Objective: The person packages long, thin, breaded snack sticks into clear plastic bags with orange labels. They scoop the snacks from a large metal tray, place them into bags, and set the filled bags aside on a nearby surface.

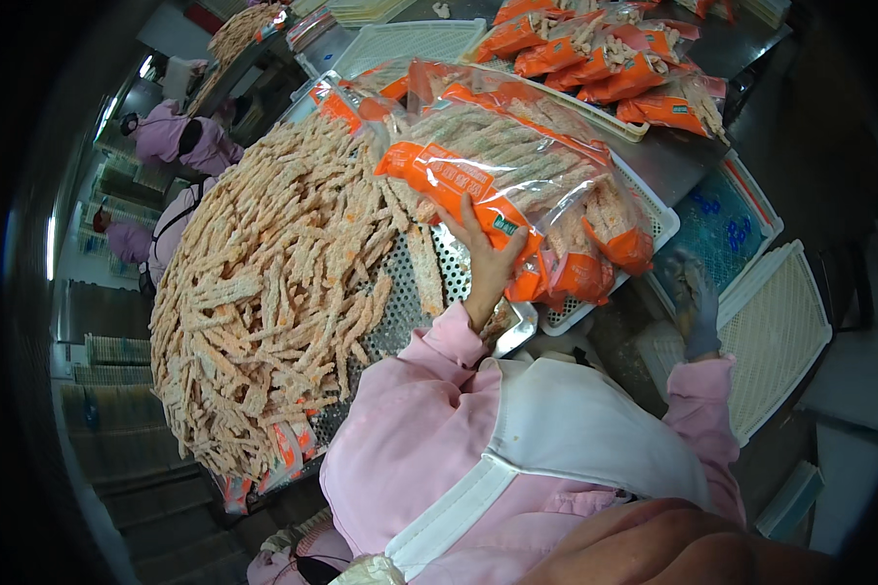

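Note:
My left hand (486, 256) is bare and lies with spread fingers on the orange edge of a clear plastic bag (512, 175) filled with long crumb-coated food sticks. More filled bags (578, 274) lie beside and under it, on a white plastic mesh tray (662, 208). To the left, a large heap of loose coated sticks (278, 292) covers a perforated metal table (395, 314). My right hand (691, 292), in a grey glove, is away from the bags at the right, over stacked trays. It is blurred, and its fingers look partly curled.
Several smaller orange bags (607, 58) of food pieces are piled at the back. A blue-bottomed tray (724, 219) with blue pieces and a cream mesh tray (775, 336) lie at the right. Co-workers in pink (183, 135) stand beyond the heap at the left.

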The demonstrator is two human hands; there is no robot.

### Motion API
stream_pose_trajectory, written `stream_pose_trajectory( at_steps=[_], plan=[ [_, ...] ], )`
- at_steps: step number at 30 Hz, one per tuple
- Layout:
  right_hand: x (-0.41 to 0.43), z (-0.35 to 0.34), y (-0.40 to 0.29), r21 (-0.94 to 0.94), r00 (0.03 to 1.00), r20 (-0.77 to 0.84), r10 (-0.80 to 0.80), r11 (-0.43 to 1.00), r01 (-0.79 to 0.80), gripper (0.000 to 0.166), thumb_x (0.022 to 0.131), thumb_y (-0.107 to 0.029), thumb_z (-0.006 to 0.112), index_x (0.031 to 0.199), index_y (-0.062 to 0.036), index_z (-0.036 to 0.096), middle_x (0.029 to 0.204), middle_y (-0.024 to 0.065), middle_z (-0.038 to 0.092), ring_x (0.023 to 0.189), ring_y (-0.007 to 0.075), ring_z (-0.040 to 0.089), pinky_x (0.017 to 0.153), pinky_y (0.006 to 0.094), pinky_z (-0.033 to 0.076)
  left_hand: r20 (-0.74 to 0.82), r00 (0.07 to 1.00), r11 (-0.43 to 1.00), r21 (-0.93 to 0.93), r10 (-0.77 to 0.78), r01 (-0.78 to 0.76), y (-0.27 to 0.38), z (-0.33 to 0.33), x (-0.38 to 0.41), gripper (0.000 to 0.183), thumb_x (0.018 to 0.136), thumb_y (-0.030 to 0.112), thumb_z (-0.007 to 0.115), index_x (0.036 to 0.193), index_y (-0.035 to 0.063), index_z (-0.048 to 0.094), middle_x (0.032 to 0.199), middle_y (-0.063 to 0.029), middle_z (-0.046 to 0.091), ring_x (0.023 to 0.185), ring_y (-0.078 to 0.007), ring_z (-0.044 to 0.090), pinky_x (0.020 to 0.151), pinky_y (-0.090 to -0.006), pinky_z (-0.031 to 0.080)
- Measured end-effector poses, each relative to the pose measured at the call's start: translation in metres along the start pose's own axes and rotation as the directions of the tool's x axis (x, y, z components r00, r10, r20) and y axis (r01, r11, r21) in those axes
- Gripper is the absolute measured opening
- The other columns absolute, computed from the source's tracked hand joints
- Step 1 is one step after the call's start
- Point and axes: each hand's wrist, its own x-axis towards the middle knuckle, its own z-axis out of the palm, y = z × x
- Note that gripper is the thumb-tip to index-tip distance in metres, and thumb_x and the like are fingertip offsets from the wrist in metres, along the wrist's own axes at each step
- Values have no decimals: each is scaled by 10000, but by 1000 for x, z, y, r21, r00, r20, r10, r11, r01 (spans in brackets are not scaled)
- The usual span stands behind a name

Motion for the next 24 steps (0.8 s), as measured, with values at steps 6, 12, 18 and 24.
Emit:
stream_pose_trajectory(
  at_steps=[6,12,18,24],
  plan=[
    [79,-84,148,-117,867,-362,343,906,-408,533,905,-320,616,1346,-49,490,1244,98,562,1086,184,553,957,334,437,-101,918,785,-560,-385,267,12,-3,-13,577,1007,250,441,1502,72,204,1532,-153,217,1332,-262,383,1062,-365,362],
    [178,-91,181,-592,938,-342,53,763,-259,589,876,-363,681,1321,-14,517,1010,87,653,927,162,587,845,294,466,-78,937,863,-423,-339,277,-10,29,-15,571,1014,261,428,1500,61,204,1528,-155,228,1337,-261,376,1063,-367,360],
    [218,-60,154,-774,911,178,371,625,-103,533,847,-412,676,1233,-50,616,1171,171,651,1079,328,614,928,385,466,-133,912,853,-427,-388,301,-15,20,-30,567,1020,271,415,1498,51,204,1525,-157,238,1343,-261,369,1065,-369,358],
    [221,-61,117,-931,895,243,375,351,105,531,863,-439,624,1288,-125,569,1321,174,549,1202,336,531,995,391,428,-122,905,815,-494,-408,301,-12,17,-55,563,1026,281,401,1495,41,203,1521,-159,249,1348,-260,362,1066,-371,356]
  ],
)
